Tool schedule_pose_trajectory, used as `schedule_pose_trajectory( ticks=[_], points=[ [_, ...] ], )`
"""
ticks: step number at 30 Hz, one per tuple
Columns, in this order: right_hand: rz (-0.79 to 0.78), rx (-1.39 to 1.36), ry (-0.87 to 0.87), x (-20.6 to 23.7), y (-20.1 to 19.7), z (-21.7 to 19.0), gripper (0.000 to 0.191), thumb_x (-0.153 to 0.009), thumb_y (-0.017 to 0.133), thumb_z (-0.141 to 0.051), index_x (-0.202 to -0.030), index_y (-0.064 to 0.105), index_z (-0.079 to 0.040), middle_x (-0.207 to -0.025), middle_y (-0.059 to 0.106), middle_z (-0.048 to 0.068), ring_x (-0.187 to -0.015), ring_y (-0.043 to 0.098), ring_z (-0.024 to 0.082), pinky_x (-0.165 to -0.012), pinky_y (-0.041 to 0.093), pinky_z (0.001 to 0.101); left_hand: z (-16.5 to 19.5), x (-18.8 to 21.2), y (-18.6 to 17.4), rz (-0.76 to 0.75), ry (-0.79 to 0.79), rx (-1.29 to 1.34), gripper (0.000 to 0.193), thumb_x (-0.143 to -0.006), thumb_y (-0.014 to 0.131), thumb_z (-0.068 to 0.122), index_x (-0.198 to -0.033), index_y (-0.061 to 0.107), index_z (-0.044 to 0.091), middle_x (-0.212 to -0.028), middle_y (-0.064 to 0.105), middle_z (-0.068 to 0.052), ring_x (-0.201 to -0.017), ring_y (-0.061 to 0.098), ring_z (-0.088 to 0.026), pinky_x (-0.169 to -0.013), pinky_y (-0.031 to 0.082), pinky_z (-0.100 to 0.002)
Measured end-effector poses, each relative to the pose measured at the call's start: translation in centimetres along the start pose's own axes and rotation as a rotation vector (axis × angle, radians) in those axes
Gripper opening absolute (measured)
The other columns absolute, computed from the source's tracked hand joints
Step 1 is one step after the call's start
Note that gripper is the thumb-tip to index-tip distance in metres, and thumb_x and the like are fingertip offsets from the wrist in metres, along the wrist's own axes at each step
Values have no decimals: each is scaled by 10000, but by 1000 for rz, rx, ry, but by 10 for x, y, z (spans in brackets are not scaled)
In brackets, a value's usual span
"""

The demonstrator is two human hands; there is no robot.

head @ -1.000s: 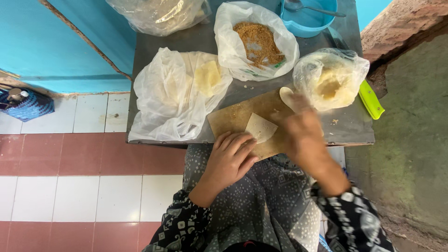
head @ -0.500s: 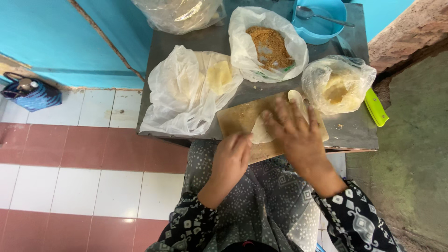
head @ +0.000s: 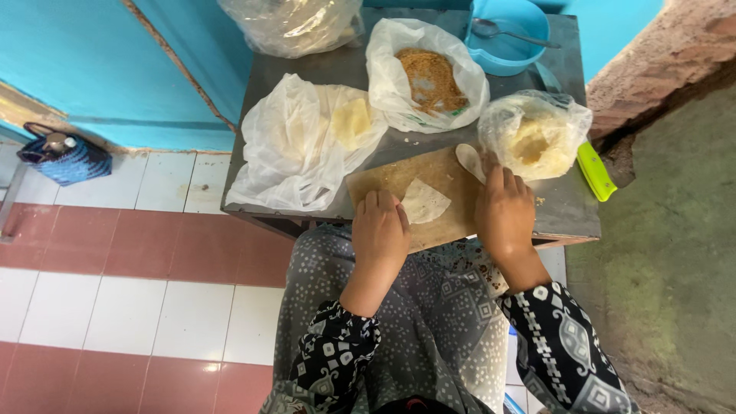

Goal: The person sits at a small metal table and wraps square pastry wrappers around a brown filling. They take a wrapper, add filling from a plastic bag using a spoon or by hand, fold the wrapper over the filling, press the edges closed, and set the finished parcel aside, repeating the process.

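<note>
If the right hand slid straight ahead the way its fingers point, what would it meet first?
Probably the pale spoon lying on the cutting board, just beyond the right hand; the clear bag of filling sits right behind it.

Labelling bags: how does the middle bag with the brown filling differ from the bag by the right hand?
The middle bag lies open, showing brown crumbly filling; the right bag is bunched round pale yellow lumps. The middle bag is white, the right bag clearer. Both are thin plastic on the grey table.
</note>
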State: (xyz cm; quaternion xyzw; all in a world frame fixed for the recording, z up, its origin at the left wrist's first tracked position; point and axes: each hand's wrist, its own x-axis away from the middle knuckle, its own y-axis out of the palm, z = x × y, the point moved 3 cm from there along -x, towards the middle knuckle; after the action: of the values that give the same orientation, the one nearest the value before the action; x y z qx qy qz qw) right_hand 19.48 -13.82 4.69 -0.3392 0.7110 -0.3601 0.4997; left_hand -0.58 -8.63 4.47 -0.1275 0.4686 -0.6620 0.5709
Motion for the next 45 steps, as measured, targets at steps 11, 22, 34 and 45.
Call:
schedule_pose_trajectory(
  ticks=[11,22,34,45],
  points=[
    [113,-521,208,-99,-3,-12,254,-868,668,47,-1106,670,-42,-1030,729,142,-883,748,339,-762,577,415,-3,-9,-4,-99,19,223,210,-836,747,124,-962,600,42,-958,649,-144,-914,652,-372,-782,517,-473],
    [51,-62,-38,-218,49,-64,97,-819,673,50,-807,704,-42,-968,688,193,-827,670,426,-710,529,507,-5,-27,-6,-182,-38,336,178,-898,701,71,-966,539,47,-896,630,-164,-829,657,-389,-710,508,-501],
    [46,-607,248,-193,57,-34,59,-791,734,41,-829,734,-5,-744,730,106,-627,711,166,-587,553,286,-22,-22,-8,-179,-147,613,311,-913,680,12,-1199,559,27,-949,686,-144,-803,710,-304,-680,566,-390],
    [-116,-852,423,-53,-3,6,102,-868,683,71,-953,720,27,-815,726,56,-704,673,81,-659,546,226,-26,-4,-3,-149,-173,659,319,-909,686,9,-1196,547,24,-907,693,-116,-780,710,-246,-693,576,-347]
  ],
)
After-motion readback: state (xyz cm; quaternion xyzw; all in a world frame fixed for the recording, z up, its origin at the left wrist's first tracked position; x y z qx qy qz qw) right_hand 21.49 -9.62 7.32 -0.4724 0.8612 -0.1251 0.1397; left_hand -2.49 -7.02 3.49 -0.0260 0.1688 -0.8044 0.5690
